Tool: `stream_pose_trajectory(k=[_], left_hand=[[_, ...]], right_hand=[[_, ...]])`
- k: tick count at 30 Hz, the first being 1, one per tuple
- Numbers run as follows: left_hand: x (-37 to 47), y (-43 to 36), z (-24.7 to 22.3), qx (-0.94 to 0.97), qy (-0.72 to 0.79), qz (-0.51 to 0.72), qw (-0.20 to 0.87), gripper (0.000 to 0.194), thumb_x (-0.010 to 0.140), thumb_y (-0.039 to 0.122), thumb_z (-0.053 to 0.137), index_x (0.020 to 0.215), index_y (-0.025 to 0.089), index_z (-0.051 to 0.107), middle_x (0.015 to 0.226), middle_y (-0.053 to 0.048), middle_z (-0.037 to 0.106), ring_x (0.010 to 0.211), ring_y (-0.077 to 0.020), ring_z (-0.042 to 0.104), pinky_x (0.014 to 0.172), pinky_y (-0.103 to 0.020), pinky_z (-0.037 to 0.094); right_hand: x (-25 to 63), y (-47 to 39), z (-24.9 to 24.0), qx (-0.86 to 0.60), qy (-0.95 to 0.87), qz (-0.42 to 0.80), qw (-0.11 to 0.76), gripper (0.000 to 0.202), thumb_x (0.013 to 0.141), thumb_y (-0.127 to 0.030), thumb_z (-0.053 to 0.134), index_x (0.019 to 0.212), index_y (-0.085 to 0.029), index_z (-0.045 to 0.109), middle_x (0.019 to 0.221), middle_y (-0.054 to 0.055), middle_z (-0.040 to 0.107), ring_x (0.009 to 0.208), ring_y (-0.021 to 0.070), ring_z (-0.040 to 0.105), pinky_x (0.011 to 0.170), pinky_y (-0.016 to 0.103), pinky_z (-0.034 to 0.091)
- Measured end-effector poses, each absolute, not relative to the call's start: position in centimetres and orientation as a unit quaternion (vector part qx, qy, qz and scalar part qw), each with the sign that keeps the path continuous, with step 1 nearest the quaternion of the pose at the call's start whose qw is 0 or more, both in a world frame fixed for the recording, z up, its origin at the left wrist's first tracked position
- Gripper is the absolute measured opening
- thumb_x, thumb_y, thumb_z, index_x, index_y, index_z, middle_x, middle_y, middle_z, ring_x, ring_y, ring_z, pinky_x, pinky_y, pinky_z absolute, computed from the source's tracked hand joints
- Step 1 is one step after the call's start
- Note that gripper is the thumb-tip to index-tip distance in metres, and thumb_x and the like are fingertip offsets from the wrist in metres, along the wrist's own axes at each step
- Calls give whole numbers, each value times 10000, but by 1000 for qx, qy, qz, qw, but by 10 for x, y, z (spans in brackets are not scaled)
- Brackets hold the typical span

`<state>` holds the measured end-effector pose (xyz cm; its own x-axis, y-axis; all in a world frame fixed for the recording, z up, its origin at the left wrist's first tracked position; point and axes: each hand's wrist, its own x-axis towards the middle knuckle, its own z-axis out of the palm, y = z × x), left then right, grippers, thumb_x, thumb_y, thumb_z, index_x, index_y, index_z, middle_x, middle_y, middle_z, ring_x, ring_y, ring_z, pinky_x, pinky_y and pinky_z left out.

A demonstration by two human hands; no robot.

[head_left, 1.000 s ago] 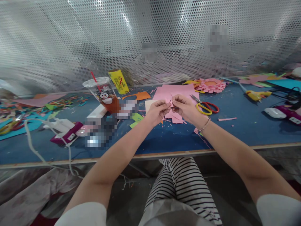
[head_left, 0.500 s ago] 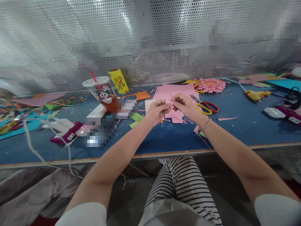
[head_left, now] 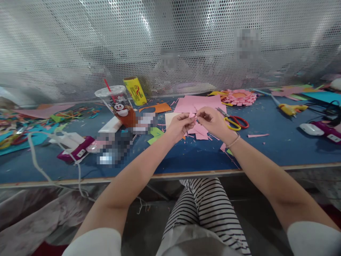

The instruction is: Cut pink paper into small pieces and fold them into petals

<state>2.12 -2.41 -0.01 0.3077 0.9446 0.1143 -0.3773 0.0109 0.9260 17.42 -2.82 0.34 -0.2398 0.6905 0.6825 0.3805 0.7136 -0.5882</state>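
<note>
Over the middle of the blue table, my left hand (head_left: 182, 125) pinches a small pink paper piece (head_left: 191, 115) between thumb and fingers. My right hand (head_left: 210, 119) meets it from the right, its thumb and finger closed at the paper's edge. Pink paper sheets (head_left: 186, 103) lie behind and below my hands, with cut pink pieces (head_left: 201, 131) and thin scraps around them. Scissors (head_left: 234, 122) with red and yellow handles rest just right of my right hand. A pink fringed paper ring (head_left: 241, 97) with an orange centre lies behind the scissors.
A plastic cup of brown drink (head_left: 121, 108) stands at left, near a yellow box (head_left: 135, 91). A purple power strip (head_left: 77, 151) with white cables lies further left. On the right are a yellow glue gun (head_left: 291, 109) and another purple strip (head_left: 326, 131). A perforated metal panel (head_left: 186, 39) rises behind.
Both hands stay at nearly the same spot. The pink paper piece has turned between the fingers and shows less of its face. My right fingers have shifted slightly at its edge.
</note>
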Motion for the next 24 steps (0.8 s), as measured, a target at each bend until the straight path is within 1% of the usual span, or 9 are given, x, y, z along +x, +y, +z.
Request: stream_pose_trajectory(k=[5, 9, 15, 20, 24], left_hand=[[21, -22, -1, 480, 295, 513, 647, 149, 578, 146, 718, 656, 106, 597, 544, 23, 587, 495, -29, 541, 533, -142, 451], [21, -22, -2, 486, 312, 505, 641, 141, 595, 160, 713, 663, 101, 604, 584, -2, 621, 484, -33, 550, 521, -146, 454], [20, -20, -3, 492, 306, 502, 642, 137, 607, 181, 711, 658, 96, 616, 587, -11, 627, 494, -40, 561, 547, -159, 471], [19, -20, -1, 478, 303, 507, 650, 100, 622, 156, 693, 653, 95, 621, 554, 1, 608, 468, -22, 535, 508, -124, 451], [18, -21, 2, 461, 309, 510, 657, 80, 639, 149, 678, 659, 97, 621, 570, 5, 611, 467, -13, 530, 506, -112, 450]], right_hand=[[174, -28, 2, -351, -772, 132, 513, 62, 711, -155, 510, 740, -188, 554, 699, 3, 574, 621, 111, 514, 549, 243, 406], [174, -28, 1, -355, -769, 120, 518, 62, 708, -163, 516, 739, -193, 561, 711, 5, 582, 639, 119, 521, 567, 253, 412], [176, -29, 2, -352, -778, 103, 509, 78, 724, -166, 517, 747, -196, 585, 725, 13, 590, 647, 126, 522, 575, 259, 410], [179, -27, 3, -326, -801, 70, 498, 127, 756, -172, 509, 803, -205, 622, 753, 24, 605, 659, 134, 517, 581, 269, 403], [182, -26, 3, -299, -813, 41, 498, 152, 780, -188, 507, 851, -222, 637, 763, 27, 618, 685, 146, 529, 619, 290, 414]])
